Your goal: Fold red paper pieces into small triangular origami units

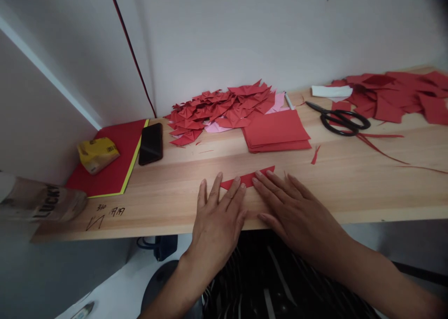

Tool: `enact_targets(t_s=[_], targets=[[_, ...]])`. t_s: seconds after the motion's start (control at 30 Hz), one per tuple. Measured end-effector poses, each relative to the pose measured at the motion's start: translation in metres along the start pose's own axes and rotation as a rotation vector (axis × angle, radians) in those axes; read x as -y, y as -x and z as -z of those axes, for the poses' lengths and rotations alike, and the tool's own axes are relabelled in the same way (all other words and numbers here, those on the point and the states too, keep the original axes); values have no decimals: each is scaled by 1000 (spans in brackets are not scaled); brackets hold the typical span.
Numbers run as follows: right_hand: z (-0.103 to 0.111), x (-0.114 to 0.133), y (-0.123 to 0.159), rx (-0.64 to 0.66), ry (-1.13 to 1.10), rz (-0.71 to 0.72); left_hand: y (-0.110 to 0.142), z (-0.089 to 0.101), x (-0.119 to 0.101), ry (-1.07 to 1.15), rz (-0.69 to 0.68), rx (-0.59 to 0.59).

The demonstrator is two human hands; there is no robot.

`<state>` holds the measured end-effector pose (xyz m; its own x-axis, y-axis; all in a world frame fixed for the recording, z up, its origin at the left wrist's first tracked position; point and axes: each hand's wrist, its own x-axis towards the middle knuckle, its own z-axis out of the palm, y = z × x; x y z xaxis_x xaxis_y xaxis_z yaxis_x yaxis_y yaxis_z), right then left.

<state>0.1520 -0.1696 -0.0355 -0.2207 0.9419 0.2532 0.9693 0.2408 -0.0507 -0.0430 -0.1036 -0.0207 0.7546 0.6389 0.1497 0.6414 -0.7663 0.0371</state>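
Observation:
A narrow folded strip of red paper lies on the wooden table near its front edge. My left hand rests flat with fingers spread, its fingertips pressing on the left part of the strip. From the right, my right hand lies flat too, fingertips on the strip's right part. Both hands are open and grip nothing. Just behind the strip sits a stack of red paper sheets. A heap of folded red paper pieces lies against the wall, with some pink paper under it.
Black-handled scissors lie at right, by loose red paper pieces and a white strip. At left are a black phone, a red folder bearing a yellow packet, and a plastic bottle.

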Motion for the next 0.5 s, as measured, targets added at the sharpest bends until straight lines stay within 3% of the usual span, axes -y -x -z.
enact_targets(t_s=[0.27,0.37,0.5], targets=[[0,1,-1,-15,19,-9,13,5,0,-19,28,-8],[-1,1,0,-17,23,-11,5,6,-8,-40,24,-26],[-2,-1,1,-14,22,9,-12,0,-18,-4,-77,-11]])
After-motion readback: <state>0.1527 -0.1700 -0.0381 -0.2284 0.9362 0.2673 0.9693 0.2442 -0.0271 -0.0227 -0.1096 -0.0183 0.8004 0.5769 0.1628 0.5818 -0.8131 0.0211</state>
